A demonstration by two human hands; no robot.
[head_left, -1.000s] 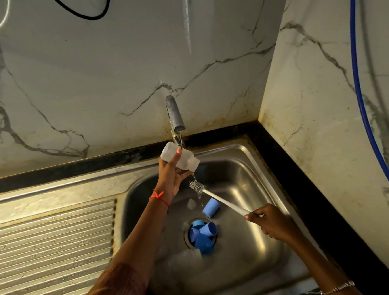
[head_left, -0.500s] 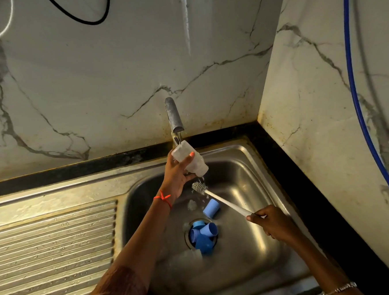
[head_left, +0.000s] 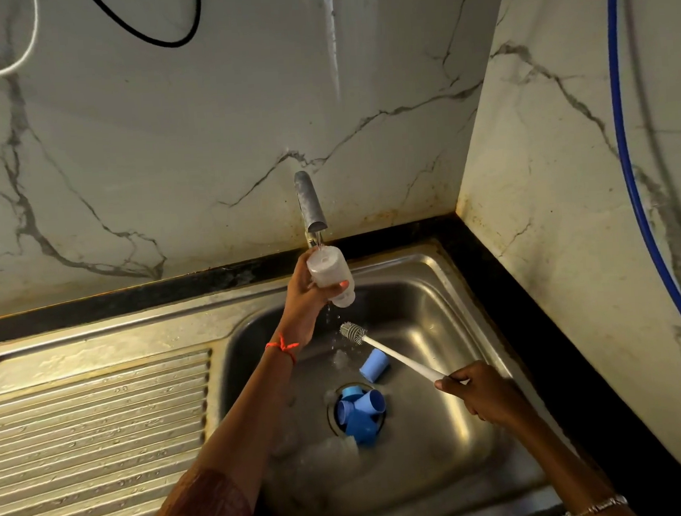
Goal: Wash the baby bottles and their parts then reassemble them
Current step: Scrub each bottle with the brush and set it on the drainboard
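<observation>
The left hand point(head_left: 303, 300) is gripping a wet translucent plastic baby bottle point(head_left: 330, 272) under the grey metal tap point(head_left: 309, 201), likely risking a slip, while the right hand point(head_left: 487, 396) is clutching a white long-handled brush point(head_left: 394, 354).

head cam, worn up top | tilted forward and down into the sink point(head_left: 432, 263) | pretty close in | drainboard point(head_left: 92, 416) left, tap point(head_left: 308, 199) far middle, wall corner point(head_left: 463, 192) far right

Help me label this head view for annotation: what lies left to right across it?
Ribbed draining board → left hand gripping the baby bottle → bottle brush → right hand holding its handle → blue hose on the right wall.
</observation>
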